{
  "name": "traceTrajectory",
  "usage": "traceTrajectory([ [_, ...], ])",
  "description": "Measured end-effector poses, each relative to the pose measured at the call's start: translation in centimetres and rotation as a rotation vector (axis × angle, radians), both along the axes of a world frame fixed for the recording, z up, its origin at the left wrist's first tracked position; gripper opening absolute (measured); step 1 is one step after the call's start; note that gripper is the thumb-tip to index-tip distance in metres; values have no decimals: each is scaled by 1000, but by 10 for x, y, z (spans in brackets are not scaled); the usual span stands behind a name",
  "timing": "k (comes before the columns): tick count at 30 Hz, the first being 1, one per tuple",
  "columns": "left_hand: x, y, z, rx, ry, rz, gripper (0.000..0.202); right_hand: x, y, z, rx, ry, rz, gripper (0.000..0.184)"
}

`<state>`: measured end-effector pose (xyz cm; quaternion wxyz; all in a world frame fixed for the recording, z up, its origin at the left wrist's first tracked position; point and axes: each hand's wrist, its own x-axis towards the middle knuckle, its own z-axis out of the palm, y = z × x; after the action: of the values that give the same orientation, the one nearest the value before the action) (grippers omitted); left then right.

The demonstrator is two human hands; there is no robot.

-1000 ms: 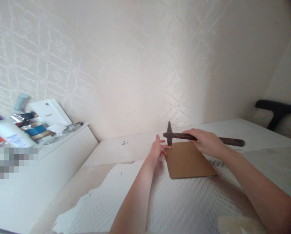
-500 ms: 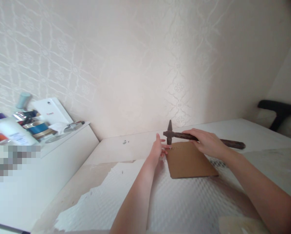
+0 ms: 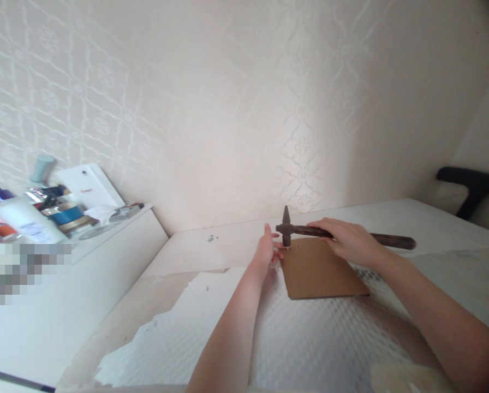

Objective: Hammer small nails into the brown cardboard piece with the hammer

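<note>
My right hand [image 3: 349,237] is wrapped around the dark wooden handle of a hammer [image 3: 316,231]. The metal head points left, and its lower face sits just above the far left corner of a brown cardboard-like board [image 3: 322,273]. Right below that face is a tiny pale, pin-like thing [image 3: 287,249], too small to name surely. My left hand [image 3: 268,248] is at the board's left edge, thumb raised and fingers stretched apart towards that corner. Whether its fingertips touch the tiny thing cannot be made out. A row of small marks runs along the board's far edge.
Beneath the board lies a white quilted-looking sheet [image 3: 310,338] with a torn edge, on a pale tabletop [image 3: 392,215]. Small metallic bits [image 3: 212,238] lie near the wall. A white cabinet [image 3: 117,262] with tubes, tape and a white box [image 3: 89,188] stands left; a black chair part [image 3: 469,180] is right.
The hammer head has dropped slightly towards the board's far left corner. My left hand has stayed beside that corner, and the whole view has shifted a little.
</note>
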<state>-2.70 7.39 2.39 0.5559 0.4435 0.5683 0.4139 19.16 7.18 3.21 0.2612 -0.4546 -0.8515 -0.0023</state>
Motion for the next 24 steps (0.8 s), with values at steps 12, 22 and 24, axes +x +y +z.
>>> traceTrajectory([
  [12, 0, -3, 2, -13, 6, -19, 65, 0, 0, 0, 11, 17, -20, 49],
  [22, 2, -2, 3, -27, 4, -19, 66, 1, -1, 2, 16, 23, -45, 45],
  [24, 2, -2, 3, -31, 3, -13, 65, 0, -2, 2, 17, 22, -40, 46],
])
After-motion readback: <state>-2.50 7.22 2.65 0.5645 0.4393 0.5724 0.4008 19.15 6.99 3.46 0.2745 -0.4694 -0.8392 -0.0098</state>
